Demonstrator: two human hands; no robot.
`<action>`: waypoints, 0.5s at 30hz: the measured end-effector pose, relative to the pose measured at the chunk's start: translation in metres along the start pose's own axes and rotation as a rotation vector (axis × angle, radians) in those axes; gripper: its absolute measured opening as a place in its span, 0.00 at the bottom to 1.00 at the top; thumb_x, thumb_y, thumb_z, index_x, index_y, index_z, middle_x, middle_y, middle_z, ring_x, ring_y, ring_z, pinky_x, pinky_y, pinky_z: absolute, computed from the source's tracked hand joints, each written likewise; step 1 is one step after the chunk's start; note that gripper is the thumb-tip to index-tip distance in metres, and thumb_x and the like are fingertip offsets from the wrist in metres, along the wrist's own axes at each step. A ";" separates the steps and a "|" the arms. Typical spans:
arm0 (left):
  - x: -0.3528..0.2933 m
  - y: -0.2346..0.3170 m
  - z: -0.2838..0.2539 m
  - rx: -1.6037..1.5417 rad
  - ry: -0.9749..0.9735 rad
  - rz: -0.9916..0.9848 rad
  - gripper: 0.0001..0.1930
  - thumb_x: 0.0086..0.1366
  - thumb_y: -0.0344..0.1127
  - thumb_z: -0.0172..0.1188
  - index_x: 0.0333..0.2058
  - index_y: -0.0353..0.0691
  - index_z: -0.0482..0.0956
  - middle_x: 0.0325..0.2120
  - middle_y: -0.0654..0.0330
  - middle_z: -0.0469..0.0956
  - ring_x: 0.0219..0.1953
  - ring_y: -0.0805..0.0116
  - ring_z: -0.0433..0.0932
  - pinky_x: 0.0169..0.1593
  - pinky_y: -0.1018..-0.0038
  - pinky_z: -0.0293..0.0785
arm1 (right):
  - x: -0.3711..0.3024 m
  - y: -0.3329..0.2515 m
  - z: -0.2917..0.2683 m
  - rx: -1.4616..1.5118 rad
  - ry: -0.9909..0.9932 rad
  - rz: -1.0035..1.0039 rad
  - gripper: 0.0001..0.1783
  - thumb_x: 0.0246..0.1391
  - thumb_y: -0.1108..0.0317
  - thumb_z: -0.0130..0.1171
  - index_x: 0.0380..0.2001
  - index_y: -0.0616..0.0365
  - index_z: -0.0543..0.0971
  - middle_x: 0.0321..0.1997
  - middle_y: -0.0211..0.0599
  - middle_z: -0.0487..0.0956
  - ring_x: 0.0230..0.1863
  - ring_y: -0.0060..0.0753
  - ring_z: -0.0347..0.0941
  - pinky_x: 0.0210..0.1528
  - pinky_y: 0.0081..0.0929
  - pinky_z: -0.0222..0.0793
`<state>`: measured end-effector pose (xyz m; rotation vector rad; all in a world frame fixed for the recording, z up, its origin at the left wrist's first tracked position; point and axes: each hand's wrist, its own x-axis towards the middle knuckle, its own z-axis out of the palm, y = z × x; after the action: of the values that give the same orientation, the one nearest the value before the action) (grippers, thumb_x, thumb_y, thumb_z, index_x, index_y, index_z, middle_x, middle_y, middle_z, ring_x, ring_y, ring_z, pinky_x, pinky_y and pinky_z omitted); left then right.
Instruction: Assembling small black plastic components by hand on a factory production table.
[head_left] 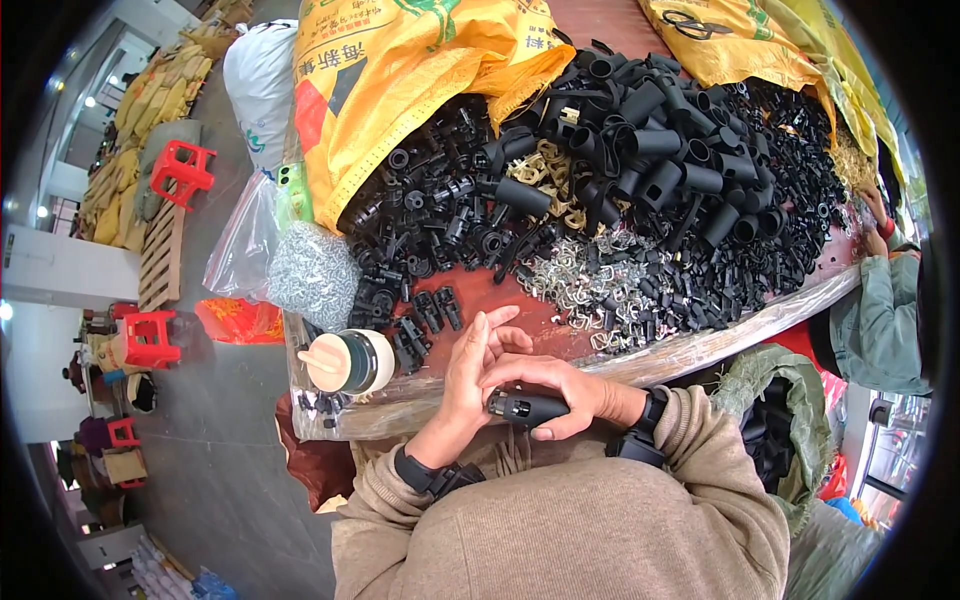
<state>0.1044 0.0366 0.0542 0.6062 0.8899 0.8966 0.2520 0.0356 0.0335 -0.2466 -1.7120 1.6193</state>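
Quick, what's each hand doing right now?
Left hand: open, at the end of the black tube.
Right hand: closed, holding the black tube.

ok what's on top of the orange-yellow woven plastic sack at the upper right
Black scissors with looped handles lie on the orange-yellow woven plastic sack. Whatever is inside it is covered and cannot be seen.

The right hand (pixel 578 388) grips a black cylindrical housing (pixel 535 408), one end beside the left hand (pixel 463 382), which is unclenched. Beyond them, black tubes (pixel 655 143) and silvery clips (pixel 575 278) lie heaped on a red tabletop (pixel 490 291).
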 end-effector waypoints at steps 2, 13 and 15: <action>-0.002 -0.001 0.002 0.008 0.007 0.010 0.27 0.63 0.53 0.36 0.47 0.32 0.62 0.29 0.58 0.70 0.31 0.75 0.71 0.34 0.81 0.68 | 0.000 0.000 0.000 -0.008 -0.008 -0.022 0.37 0.34 0.53 0.58 0.47 0.65 0.64 0.46 0.44 0.68 0.48 0.39 0.65 0.53 0.32 0.56; -0.013 -0.006 0.014 -0.001 -0.058 -0.030 0.28 0.63 0.54 0.35 0.48 0.32 0.62 0.30 0.57 0.70 0.32 0.74 0.70 0.37 0.80 0.67 | -0.008 -0.004 0.013 -0.033 0.062 -0.002 0.30 0.36 0.54 0.56 0.40 0.63 0.67 0.39 0.40 0.69 0.41 0.38 0.66 0.46 0.31 0.60; -0.013 -0.007 0.016 0.019 -0.059 -0.008 0.28 0.63 0.54 0.34 0.47 0.32 0.63 0.30 0.57 0.70 0.32 0.74 0.70 0.37 0.79 0.67 | -0.008 -0.005 0.013 -0.038 0.064 -0.032 0.27 0.37 0.55 0.56 0.39 0.61 0.67 0.36 0.38 0.69 0.39 0.36 0.65 0.46 0.30 0.59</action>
<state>0.1165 0.0207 0.0623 0.6417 0.8475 0.8596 0.2508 0.0198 0.0364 -0.2854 -1.6908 1.5413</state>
